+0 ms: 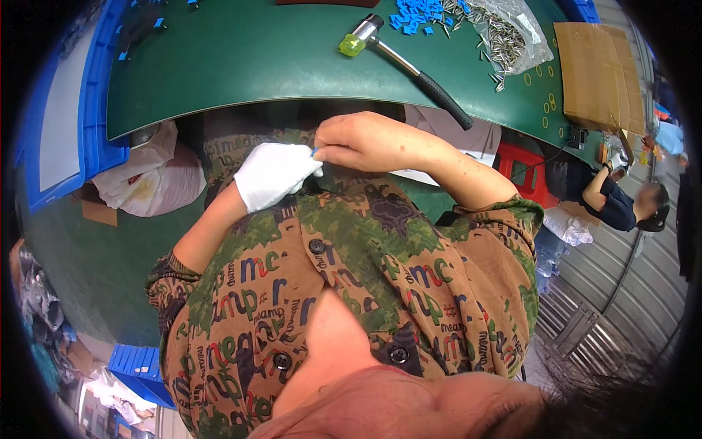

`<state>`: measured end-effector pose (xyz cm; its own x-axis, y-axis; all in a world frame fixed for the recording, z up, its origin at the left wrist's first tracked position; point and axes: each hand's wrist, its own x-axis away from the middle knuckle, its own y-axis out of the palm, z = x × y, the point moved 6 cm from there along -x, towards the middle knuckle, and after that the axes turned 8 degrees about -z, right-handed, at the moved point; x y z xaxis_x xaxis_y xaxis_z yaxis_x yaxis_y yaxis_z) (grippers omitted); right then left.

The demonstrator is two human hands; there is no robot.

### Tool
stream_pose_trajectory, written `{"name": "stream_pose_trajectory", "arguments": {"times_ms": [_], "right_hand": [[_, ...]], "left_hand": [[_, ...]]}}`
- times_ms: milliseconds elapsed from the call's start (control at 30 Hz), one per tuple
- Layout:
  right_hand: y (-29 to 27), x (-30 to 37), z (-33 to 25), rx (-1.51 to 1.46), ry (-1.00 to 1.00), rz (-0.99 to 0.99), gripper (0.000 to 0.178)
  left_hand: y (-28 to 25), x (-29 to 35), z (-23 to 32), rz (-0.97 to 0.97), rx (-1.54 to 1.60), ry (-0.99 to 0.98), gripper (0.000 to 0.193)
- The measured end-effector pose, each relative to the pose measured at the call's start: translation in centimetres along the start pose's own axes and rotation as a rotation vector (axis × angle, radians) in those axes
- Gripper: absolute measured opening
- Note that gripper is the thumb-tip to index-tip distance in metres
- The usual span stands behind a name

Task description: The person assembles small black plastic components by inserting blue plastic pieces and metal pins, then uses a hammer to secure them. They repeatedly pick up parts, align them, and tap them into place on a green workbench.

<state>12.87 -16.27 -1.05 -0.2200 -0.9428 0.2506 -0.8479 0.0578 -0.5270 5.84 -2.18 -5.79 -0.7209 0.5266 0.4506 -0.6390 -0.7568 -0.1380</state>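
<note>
My left hand [274,175], in a white glove, meets my bare right hand [362,143] in front of my body, just below the table's near edge. Between their fingertips shows a bit of a small blue piece [315,152], mostly covered by the fingers. Both hands are closed in a pinch around it. On the table beyond lies a hammer [402,62] with a yellow-green face and a black grip. Past it is a heap of small blue plastic pieces [415,13], beside an open clear bag of metal pins [504,44], some spilled out.
The green table [256,58] curves around me. A blue tray [95,102] stands at its left end, a white bag [157,175] under it. At right are a cardboard sheet [596,73], several yellow rings [552,102] and a red stool [525,172]. A co-worker [621,194] sits farther right.
</note>
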Motion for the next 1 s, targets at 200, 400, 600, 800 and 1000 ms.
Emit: {"name": "stream_pose_trajectory", "arguments": {"times_ms": [200, 400, 600, 800, 1000], "right_hand": [[0.5, -0.6, 2.2, -0.466, 0.289, -0.344, 0.027], [-0.7, 0.0, 0.2, 0.010, -0.004, 0.043, 0.026], [-4.1, 1.5, 1.5, -0.052, 0.077, 0.249, 0.028], [-1.3, 1.4, 1.3, -0.049, 0.042, 0.184, 0.028], [-0.2, 0.5, 1.0, -0.060, 0.012, 0.102, 0.031]], "left_hand": [[0.0, 0.0, -0.1, 0.008, 0.149, -0.069, 0.034], [-0.2, -0.2, 0.0, 0.020, 0.085, -0.033, 0.034], [-0.4, 0.0, 0.0, 0.027, 0.102, -0.035, 0.032], [-0.5, 0.0, 0.1, 0.038, 0.118, -0.040, 0.031], [-0.4, 0.1, 0.2, 0.046, 0.111, -0.023, 0.032]]}}
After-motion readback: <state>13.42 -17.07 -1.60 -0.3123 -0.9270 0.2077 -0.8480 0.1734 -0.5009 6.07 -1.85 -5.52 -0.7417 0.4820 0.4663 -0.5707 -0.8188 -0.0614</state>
